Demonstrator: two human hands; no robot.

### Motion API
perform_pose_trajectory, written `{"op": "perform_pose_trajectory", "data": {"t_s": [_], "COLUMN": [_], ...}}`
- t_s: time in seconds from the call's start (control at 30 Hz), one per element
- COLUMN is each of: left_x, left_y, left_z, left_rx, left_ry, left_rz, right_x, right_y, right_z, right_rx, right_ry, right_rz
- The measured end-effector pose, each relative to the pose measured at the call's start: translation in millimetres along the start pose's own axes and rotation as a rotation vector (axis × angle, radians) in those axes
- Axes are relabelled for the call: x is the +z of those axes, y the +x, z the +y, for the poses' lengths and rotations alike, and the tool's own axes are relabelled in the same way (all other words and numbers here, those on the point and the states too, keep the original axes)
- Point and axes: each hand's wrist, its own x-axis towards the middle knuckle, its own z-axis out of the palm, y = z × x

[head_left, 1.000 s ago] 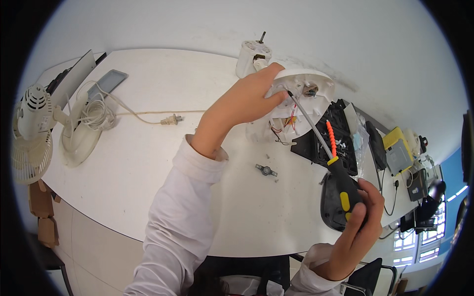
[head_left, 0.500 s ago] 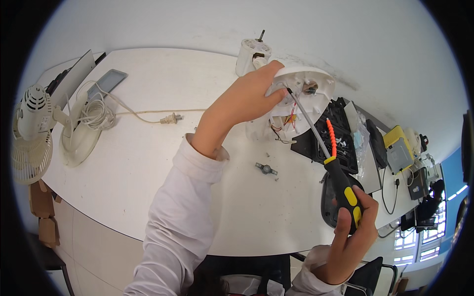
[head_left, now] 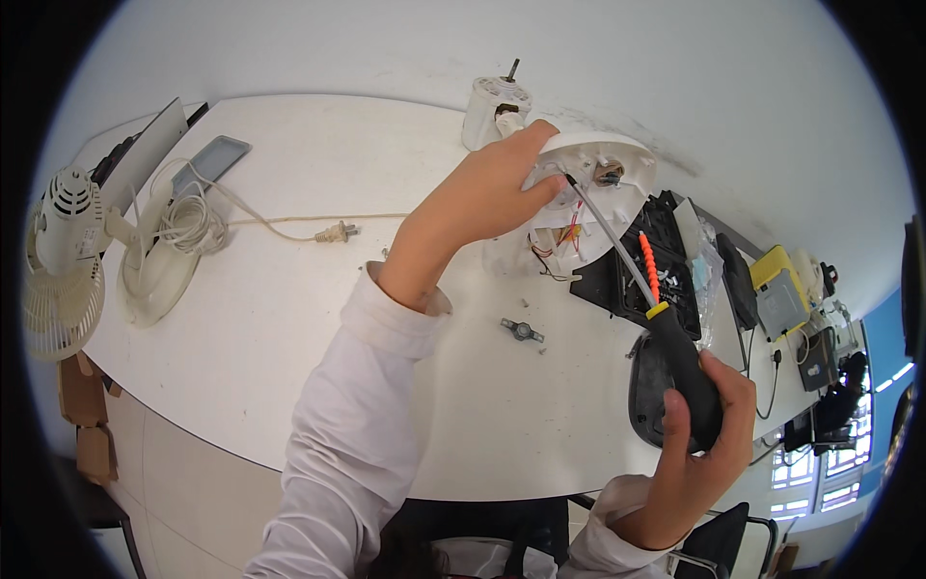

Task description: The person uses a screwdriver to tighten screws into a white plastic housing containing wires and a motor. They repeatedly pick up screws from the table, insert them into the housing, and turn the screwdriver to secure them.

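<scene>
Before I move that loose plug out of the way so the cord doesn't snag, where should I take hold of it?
Grip the plug by its moulded body, pinching its two long sides from above. It lies flat on the white table, prongs pointing right, cord trailing left to the coil by the small fan. Avoid the prongs, and do not pull by the thin cord.

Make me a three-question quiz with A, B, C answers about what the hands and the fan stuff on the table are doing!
1. Where is the small white fan?
A. far left
B. far right
C. in the right hand

2. What colour is the screwdriver handle?
A. pink
B. black and yellow
C. green

3. What is the left hand doing?
A. lying flat
B. gripping the white fan base
C. holding the plug

A: it stands at the table's left edge.
B: black grip with a yellow collar in the right hand.
B: its fingers clasp the rim.
</scene>
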Motion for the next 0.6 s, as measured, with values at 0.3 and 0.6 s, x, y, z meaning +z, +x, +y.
{"op": "perform_pose_trajectory", "data": {"t_s": [0.3, 0.6], "left_x": [-2.4, -3.0], "left_y": [0.8, 0.1], "left_z": [-2.2, -2.1], "left_rx": [-0.004, -0.013], "left_ry": [-0.023, 0.008], "left_rz": [-0.018, -0.025], "right_x": [8.7, -5.8], "right_y": [-2.3, -9.1], "right_z": [5.4, 4.8], "right_rx": [0.030, -0.045], "right_ry": [0.043, -0.130], "right_rz": [-0.011, -0.029]}}
